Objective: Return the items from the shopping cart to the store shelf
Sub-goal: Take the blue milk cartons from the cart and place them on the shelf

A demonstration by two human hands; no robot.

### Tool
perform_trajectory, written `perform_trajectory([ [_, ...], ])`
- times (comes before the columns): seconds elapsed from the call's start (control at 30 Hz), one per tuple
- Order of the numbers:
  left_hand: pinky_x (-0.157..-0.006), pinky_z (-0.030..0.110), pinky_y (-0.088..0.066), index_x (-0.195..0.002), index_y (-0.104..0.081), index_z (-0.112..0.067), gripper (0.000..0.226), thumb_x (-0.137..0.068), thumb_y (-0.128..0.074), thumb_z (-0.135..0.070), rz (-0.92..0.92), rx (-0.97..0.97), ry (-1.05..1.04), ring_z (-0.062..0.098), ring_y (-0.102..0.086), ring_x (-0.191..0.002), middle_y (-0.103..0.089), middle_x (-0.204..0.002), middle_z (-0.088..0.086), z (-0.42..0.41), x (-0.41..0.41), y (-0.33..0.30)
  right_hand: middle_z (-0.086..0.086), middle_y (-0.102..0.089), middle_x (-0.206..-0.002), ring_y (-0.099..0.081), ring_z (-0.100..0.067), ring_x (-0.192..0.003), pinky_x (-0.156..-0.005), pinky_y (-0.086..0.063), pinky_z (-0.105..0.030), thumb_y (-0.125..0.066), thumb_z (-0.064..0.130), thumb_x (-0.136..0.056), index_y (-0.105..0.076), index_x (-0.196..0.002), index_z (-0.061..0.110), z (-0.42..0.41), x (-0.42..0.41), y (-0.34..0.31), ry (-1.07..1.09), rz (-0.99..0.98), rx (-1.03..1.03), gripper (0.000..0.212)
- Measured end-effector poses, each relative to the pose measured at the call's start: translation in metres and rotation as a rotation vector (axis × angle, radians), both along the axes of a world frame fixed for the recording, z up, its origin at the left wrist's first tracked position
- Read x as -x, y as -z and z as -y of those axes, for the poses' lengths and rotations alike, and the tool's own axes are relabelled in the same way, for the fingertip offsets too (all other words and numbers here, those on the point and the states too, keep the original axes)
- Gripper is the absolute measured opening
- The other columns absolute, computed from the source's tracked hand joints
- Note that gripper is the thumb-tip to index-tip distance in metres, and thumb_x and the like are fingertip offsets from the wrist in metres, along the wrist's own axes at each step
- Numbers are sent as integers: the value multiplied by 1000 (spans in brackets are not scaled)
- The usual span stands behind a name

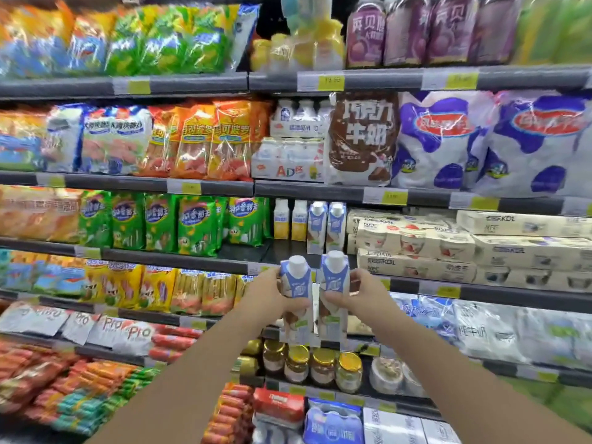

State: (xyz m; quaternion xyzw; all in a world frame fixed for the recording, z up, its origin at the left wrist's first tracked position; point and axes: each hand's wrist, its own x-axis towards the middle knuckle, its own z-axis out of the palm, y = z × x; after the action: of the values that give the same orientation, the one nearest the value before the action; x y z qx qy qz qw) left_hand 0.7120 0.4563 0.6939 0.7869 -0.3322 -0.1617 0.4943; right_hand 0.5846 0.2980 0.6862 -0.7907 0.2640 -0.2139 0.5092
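Observation:
I hold two tall blue-and-white drink cartons with white caps side by side in front of the shelving. My left hand (272, 298) grips the left carton (296, 280) around its middle. My right hand (357, 293) grips the right carton (334, 277) the same way. Both cartons are upright and close together, just below and in front of the third shelf (243, 254). Two matching cartons (326, 225) stand at the back of that shelf, with bare shelf floor in front of them.
Green snack bags (195, 225) flank the gap on the left and stacked cream yoghurt boxes (413, 245) on the right. Small yellow-labelled bottles (290, 221) stand beside the shelved cartons. Gold-lidded jars (323, 363) sit on a lower shelf under my hands.

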Motion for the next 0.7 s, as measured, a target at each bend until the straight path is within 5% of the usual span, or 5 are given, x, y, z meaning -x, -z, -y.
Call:
perform_trajectory([
  [0.3,-87,43,-57,-111,-62,-20,55,-64,-90,-22,148,86,-133,19,-68,-95,-72,-105,-2,78,-65,-18,-4,-66,-93,-63,-16,-81,-66,-51,-29,-84,28,-77,-59,-98,14,76,-58,-31,100,28,47,35],
  [0.43,-72,32,-58,-107,-62,-20,47,-68,-89,-18,152,93,-149,13,-68,-84,-72,-98,-3,114,-85,-27,-1,-67,-99,-64,-13,-81,-52,-44,-22,-81,34,-80,-56,-112,14,104,-81,-37,121,-2,104,45],
  [0.5,-64,21,-50,-103,-62,-19,43,-69,-88,-18,177,68,-150,9,-65,-81,-70,-95,-6,128,-96,-28,0,-68,-96,-65,-15,-83,-58,-48,-25,-81,33,-80,-56,-108,16,113,-90,-37,126,4,120,42],
  [0.63,-73,26,-51,-104,-63,-21,46,-66,-89,-16,162,49,-154,11,-67,-86,-71,-98,-6,149,-113,-26,6,-63,-87,-62,-15,-83,-68,-47,-30,-83,27,-79,-53,-95,21,124,-106,-36,155,-11,171,35],
  [0.7,-64,22,-53,-105,-65,-19,47,-65,-89,-11,162,40,-137,8,-66,-81,-72,-97,-4,158,-121,-25,5,-64,-90,-63,-15,-85,-67,-47,-28,-84,23,-77,-53,-95,21,128,-113,-35,158,5,179,36],
])
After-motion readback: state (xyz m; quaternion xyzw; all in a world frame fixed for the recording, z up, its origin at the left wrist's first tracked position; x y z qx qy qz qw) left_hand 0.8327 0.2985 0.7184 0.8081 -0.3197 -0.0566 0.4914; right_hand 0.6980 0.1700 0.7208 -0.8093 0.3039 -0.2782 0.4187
